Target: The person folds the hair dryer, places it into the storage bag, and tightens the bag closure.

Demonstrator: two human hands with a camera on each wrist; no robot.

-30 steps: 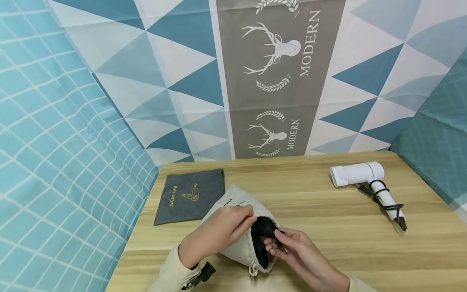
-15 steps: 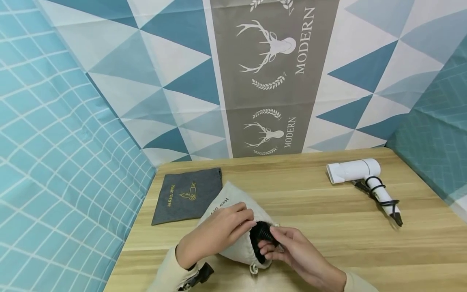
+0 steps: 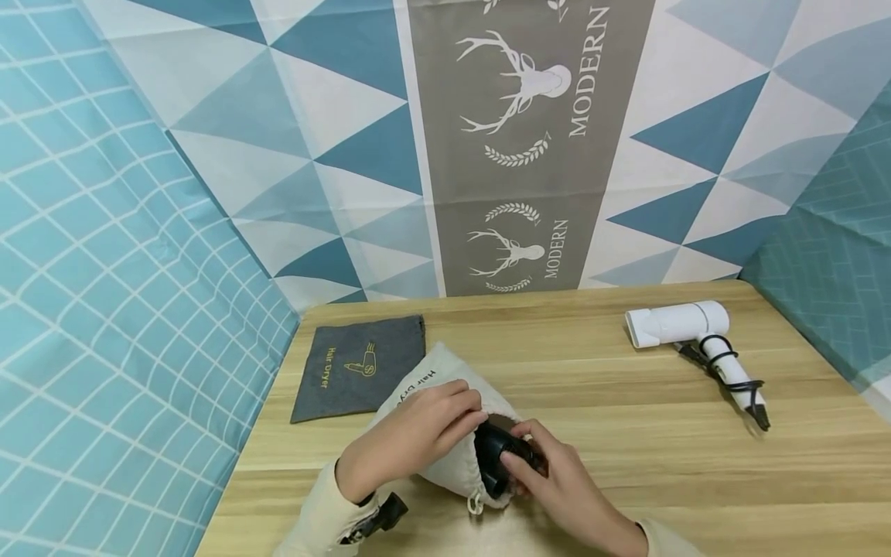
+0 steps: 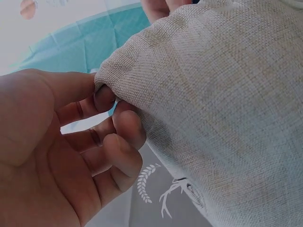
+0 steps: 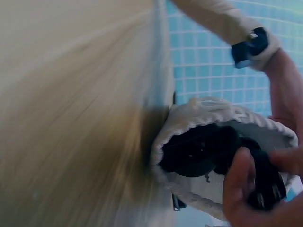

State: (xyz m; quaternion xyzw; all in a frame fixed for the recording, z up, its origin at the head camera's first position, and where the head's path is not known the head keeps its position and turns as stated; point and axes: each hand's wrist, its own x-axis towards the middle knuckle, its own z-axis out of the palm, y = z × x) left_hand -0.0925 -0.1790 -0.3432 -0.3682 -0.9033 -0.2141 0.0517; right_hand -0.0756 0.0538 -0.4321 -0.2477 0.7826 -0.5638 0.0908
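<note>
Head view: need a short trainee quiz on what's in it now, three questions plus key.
1. True or false: the white hair dryer lies on the table, to the right of the cream bag.
2. At the bag's mouth, the right hand holds an item that is: A) white, B) black, C) gray.
3. Fill in: the gray pouch bears the words "____".

Key: 1 true; 2 B; 3 Hair Dryer.

Head view bright, evenly lit, fairly clear. Left wrist: backdrop washed out beyond left hand. Right wrist: dim, table blurred beside right hand.
</note>
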